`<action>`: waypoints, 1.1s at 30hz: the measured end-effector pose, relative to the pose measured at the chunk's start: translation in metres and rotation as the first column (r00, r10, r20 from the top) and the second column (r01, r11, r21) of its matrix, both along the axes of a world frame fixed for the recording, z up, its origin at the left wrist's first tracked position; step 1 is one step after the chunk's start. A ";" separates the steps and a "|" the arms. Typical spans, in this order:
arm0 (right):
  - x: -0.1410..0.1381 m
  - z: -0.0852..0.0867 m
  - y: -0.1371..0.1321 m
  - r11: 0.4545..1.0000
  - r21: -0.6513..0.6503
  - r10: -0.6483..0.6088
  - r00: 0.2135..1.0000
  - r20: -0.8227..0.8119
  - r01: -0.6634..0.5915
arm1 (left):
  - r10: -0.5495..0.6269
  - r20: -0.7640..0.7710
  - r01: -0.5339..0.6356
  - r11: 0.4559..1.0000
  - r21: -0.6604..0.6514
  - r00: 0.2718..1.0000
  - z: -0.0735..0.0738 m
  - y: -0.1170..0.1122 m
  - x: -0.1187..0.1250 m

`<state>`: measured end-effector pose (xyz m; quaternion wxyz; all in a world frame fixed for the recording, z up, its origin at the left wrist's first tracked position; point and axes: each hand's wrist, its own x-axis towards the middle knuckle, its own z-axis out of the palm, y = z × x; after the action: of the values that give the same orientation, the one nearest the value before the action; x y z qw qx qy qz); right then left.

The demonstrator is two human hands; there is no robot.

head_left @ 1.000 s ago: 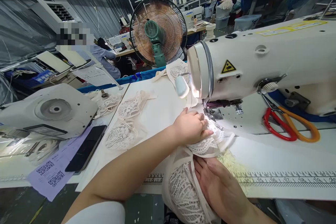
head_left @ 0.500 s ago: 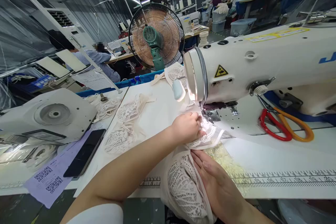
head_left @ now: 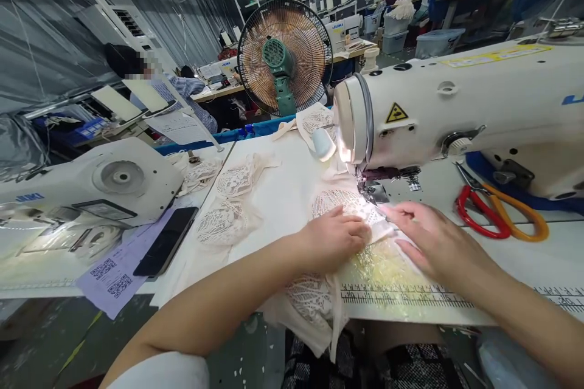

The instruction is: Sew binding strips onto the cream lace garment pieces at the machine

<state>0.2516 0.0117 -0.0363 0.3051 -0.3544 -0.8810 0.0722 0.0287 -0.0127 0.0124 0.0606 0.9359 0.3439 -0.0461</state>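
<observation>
A cream lace bra (head_left: 337, 199) lies partly under the presser foot (head_left: 368, 189) of a white sewing machine (head_left: 410, 103), lit by its lamp. Palm down, my left hand (head_left: 335, 240) rests on the lace just left of the needle, its fingers loosely stretched. My right hand (head_left: 429, 234) reaches in from the right with thumb and forefinger apart. Its fingertips are at the cloth edge beside the foot. Another lace cup (head_left: 310, 295) hangs over the table's front edge below my left wrist, its straps dangling.
Red-and-orange-handled scissors (head_left: 502, 213) lie on the right. Yellowish thread scraps (head_left: 387, 267) are scattered near the printed ruler (head_left: 410, 296). More lace pieces (head_left: 221, 219), a phone (head_left: 166, 243) and a purple slip (head_left: 114, 279) lie to the left. A fan (head_left: 285, 58) stands beyond the table.
My right hand has left the hanging cup and moved up to the right of the presser foot. My left hand has loosened from a closed grip and flattened on the lace.
</observation>
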 end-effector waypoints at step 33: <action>-0.009 -0.014 0.011 0.949 0.203 0.207 0.962 0.177 -0.241 | -0.194 0.090 0.152 0.926 0.346 0.977 -0.036 0.057 -0.027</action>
<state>0.2422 0.0223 -0.0501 0.2642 -0.2199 -0.9389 -0.0203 0.0015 0.0443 -0.0233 -0.0839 0.9602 0.2581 0.0660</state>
